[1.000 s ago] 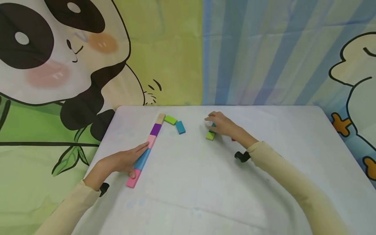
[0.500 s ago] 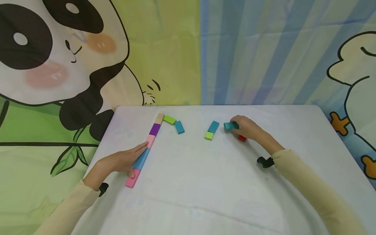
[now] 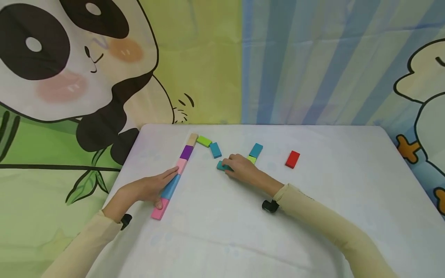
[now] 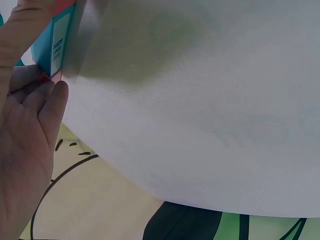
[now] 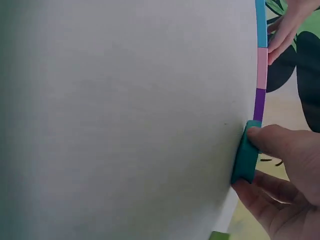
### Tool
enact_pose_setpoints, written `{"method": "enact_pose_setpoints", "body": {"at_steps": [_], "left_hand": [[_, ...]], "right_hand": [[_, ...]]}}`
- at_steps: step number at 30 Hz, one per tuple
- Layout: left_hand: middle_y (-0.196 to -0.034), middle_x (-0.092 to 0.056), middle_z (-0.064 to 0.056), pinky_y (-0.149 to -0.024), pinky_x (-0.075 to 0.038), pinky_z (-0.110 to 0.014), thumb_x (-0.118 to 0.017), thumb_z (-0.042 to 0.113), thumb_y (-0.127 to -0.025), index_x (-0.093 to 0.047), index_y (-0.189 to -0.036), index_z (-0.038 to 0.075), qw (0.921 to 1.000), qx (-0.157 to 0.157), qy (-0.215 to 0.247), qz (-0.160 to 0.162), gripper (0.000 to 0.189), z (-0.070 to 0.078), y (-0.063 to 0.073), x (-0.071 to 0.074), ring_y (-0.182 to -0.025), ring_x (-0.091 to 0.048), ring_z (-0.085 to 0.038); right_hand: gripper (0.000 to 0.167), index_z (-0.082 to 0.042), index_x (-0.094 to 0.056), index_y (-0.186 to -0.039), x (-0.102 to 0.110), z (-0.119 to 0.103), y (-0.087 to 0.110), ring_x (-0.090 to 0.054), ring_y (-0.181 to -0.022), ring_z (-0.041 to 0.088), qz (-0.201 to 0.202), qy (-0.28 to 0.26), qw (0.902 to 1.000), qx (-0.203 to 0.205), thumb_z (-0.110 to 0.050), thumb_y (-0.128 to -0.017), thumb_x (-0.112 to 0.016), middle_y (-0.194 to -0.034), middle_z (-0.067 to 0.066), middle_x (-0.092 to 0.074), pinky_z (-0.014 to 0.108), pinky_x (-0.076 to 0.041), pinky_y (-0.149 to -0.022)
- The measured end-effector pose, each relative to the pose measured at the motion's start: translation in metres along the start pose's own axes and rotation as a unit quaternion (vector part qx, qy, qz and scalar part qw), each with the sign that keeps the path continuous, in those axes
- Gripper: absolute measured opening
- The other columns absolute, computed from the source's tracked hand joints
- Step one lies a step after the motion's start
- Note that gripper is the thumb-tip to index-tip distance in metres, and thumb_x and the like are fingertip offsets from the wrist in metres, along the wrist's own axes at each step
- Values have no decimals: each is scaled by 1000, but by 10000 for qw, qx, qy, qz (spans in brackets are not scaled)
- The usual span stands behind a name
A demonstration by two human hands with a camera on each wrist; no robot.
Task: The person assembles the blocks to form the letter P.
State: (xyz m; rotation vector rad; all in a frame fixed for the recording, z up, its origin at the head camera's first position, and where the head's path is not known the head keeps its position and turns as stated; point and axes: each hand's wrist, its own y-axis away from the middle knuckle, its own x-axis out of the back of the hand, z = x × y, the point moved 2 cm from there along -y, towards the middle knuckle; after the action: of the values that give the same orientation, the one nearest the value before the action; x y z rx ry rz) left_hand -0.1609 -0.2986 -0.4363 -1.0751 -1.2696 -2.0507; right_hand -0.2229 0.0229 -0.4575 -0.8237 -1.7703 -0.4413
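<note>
My left hand (image 3: 144,190) lies along the left side of a straight row of blocks, its fingers extended. Its thumb touches the near pink block (image 3: 158,213), and the fingertips reach the farther pink block (image 3: 181,165). Between these lies a blue block (image 3: 170,187); the left wrist view shows a printed white label on its side. A purple block (image 3: 186,153) and a tan block (image 3: 192,139) form the far end. My right hand (image 3: 246,170) pinches a teal block (image 5: 245,157) between thumb and fingers, to the right of the row.
A green block (image 3: 204,141) angles off the row's far end, with a blue block (image 3: 215,150) beside it. Behind my right hand lie another blue block (image 3: 256,150) and a partly hidden lime block (image 3: 252,158). A red block (image 3: 292,159) lies farther right on the white table (image 3: 222,239).
My right hand first moved right and picked up the teal block beside the red one, then carried it left toward the row. The red block is now uncovered. My left hand stays in place.
</note>
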Motion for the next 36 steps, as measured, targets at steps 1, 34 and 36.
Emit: {"method": "enact_pose_setpoints", "body": {"at_steps": [1, 34, 36], "left_hand": [[-163, -11, -17, -104, -46, -49, -83, 45, -63, -1, -156, 9, 10000, 3, 7, -8, 129, 0, -1, 0, -140, -37, -41], [-164, -7, -15, -107, -43, -50, -82, 45, -63, 0, -157, 10, 9999, 33, 121, -36, 130, 2, -5, 3, -144, -30, -41], [-163, -8, -15, -106, -44, -50, -83, 45, -62, 0, -157, 9, 9999, 20, 130, -20, 130, 2, -5, 3, -143, -30, -42]], "right_hand": [[26, -10, -66, -116, -1, -2, -2, -55, -81, 18, -79, 44, 10000, -41, -19, -91, -69, -98, 8, -64, 28, -48, -69], [32, 1, -64, -114, -6, -16, -17, -63, -109, 27, -457, -138, 9983, -337, -19, -89, -71, -137, 19, -51, 32, -55, -89], [32, 0, -64, -113, -6, -15, -17, -63, -109, 27, -418, -140, 9984, -341, -20, -89, -71, -136, 19, -52, 32, -55, -88]]}}
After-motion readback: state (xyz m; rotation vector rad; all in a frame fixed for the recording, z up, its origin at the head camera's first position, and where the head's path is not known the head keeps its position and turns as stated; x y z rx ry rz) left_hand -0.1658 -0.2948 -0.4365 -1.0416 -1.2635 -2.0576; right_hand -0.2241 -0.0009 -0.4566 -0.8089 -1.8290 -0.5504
